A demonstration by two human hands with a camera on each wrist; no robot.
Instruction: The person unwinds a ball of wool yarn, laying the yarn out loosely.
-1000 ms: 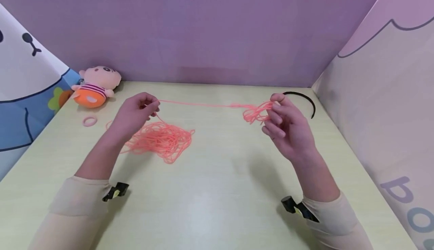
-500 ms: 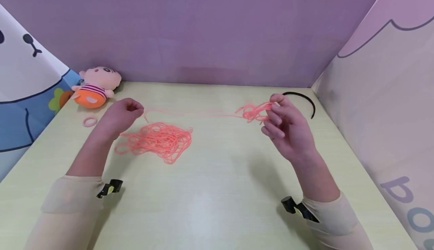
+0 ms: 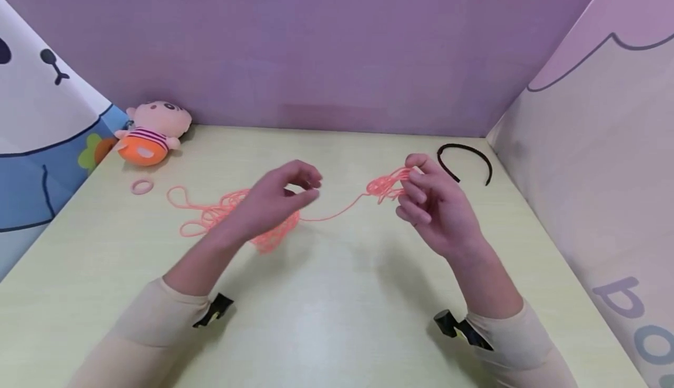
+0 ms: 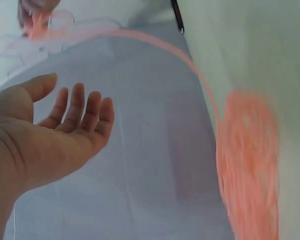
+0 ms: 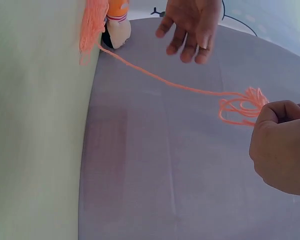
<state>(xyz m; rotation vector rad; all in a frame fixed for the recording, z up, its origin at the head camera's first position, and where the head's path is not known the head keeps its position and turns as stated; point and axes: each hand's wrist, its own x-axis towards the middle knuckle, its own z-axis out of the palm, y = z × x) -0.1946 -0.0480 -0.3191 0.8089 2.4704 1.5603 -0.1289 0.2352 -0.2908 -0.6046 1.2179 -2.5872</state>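
My right hand (image 3: 439,206) pinches a small looped bundle of coral-pink cord (image 3: 385,185) above the table. From that bundle a single strand (image 3: 337,215) sags down to a loose tangled pile of the same cord (image 3: 274,238) on the table at left. My left hand (image 3: 276,198) hovers above the pile and partly covers it in the head view. Its fingers are relaxed and hold nothing; the left wrist view shows the bare palm (image 4: 55,145). In the right wrist view the bundle's loops (image 5: 240,110) stick out from the right hand's fingers.
A plush doll (image 3: 152,133) in orange leans at the table's back left corner, with a pink ring (image 3: 141,186) in front of it. A black headband (image 3: 489,168) lies behind my right hand. Purple and printed panels border the table (image 3: 326,318).
My left hand has let go of the strand and moved right, toward the right hand. The strand, drawn out between the hands before, now sags. The right hand has shifted slightly left and down.
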